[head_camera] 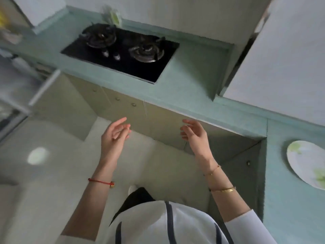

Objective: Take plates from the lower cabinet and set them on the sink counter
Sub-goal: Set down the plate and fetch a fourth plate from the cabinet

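1 plate (306,164) lies on the green counter (290,208) at the right, seemingly delivered. Left hand (114,133) and right hand (194,133) hover loose-fingered and empty before the lower cabinet (165,127); further plates likely remain.

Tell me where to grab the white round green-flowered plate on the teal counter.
Pinch the rim of the white round plate nearest the front edge of the teal counter, coming from the floor side. It lies flat, so only the thin rim offers a hold, probably thumb on top.
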{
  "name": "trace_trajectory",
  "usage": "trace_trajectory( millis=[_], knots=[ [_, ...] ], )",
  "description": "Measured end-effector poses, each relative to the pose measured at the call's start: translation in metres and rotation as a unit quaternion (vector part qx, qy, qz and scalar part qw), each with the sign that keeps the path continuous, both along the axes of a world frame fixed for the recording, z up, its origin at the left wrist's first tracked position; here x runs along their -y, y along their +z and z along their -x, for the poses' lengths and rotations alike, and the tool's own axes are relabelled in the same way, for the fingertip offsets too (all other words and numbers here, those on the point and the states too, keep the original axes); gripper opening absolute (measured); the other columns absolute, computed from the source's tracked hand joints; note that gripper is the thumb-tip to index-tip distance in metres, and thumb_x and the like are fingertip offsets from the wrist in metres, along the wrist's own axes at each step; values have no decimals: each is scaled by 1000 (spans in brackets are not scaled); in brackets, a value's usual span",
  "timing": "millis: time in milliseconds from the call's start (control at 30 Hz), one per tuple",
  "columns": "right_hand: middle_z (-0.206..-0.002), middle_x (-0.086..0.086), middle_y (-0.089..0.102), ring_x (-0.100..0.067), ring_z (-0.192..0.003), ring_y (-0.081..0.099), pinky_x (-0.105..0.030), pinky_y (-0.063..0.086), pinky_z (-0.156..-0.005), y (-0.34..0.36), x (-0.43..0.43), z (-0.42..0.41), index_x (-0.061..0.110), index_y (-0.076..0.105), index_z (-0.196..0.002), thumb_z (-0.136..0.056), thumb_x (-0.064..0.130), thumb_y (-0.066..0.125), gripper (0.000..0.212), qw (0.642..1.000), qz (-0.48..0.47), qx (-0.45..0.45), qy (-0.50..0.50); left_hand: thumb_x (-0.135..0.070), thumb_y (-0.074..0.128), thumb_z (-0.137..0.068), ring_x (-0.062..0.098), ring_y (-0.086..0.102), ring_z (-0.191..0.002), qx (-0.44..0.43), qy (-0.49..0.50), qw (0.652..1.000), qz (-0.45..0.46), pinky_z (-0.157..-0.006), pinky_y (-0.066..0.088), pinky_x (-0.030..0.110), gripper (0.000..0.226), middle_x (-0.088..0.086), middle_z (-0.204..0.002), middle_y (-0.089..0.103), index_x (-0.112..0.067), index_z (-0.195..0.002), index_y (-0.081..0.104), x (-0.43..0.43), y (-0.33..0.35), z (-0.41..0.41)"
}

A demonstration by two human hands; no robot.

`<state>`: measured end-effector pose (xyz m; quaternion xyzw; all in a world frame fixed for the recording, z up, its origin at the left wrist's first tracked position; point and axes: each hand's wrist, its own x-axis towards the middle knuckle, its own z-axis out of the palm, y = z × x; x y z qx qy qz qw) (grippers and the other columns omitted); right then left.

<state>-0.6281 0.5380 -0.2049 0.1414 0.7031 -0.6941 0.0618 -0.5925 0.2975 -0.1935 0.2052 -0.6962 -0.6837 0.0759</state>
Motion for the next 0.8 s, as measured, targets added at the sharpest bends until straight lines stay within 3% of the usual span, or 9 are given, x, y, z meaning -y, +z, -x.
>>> trace_trajectory(
  millis=[100,200,400,533,800],
  knots=[
    [-93,-7,65,-18,-79,62,-22,53,-69,3,63,1,14,62,-110,-94,9,54,18,997,-2,-3,81,-9,63,-94,10,70,-90,-1,85,996,-2,-82,58,20,28,6,-104,72,-15,-121,66,48,4,-38],
    [-92,-8,65,-17,-75,63,-22,53,-68,6,131,-3,12,62,-112,-94,8,54,20,990,-6,-6,142,-5,62,-93,22,67,-101,-6,150,989,-15,-86,55,29,27,14,-110,70,-16,-117,67,97,7,-71],
    [-91,-8,65,-19,-76,62,-33,55,-77,13,263,-27,9,63,-114,-94,7,54,22,977,15,-3,213,-4,59,-95,20,68,-93,7,215,977,0,-90,55,33,29,13,-108,72,-16,-120,67,199,13,-125],
    [-92,-10,64,-21,-80,62,-26,54,-71,13,345,-44,7,63,-114,-94,6,55,22,968,30,-3,249,-3,57,-96,21,67,-95,10,239,971,12,-94,54,37,31,14,-113,70,-14,-124,64,269,17,-156],
    [-92,-6,67,-16,-78,64,-28,54,-74,12,466,-58,16,66,-110,-93,11,57,19,939,33,-3,344,-5,58,-95,17,68,-96,3,331,944,4,-97,54,41,32,3,-107,70,-21,-121,66,367,17,-197]
  ],
)
